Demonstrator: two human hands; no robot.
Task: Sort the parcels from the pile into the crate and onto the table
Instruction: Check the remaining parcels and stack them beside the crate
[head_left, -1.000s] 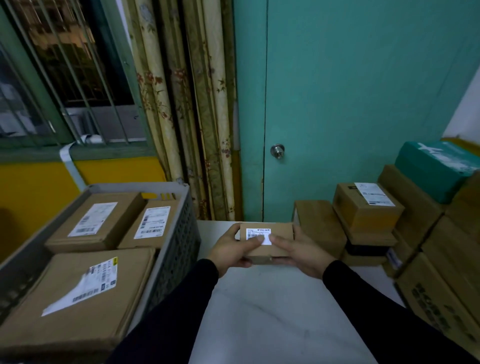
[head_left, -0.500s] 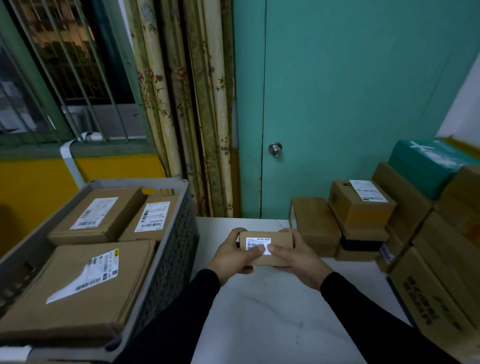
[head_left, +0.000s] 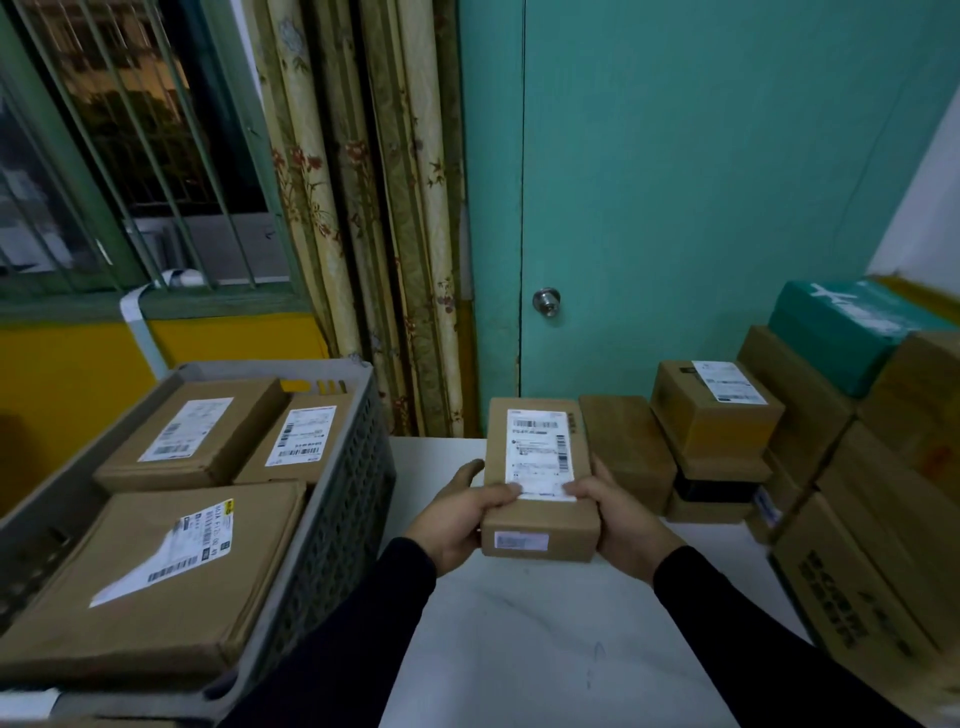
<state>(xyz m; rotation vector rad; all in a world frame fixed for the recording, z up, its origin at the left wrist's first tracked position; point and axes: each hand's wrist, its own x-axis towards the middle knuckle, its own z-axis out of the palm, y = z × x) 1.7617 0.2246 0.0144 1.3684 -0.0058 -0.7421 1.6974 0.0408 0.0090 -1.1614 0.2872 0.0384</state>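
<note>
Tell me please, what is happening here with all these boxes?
A person is sorting parcels. The left hand and the right hand hold a small labelled parcel above the white table. The grey crate on the left holds three parcels. The pile on the right waits.

Teal door (head_left: 701, 182) (round knob (head_left: 546, 300)) beside floral curtains (head_left: 363, 208).

The hands (head_left: 540, 514) have turned the small parcel (head_left: 540, 467) lengthwise, its long label face up.
</note>
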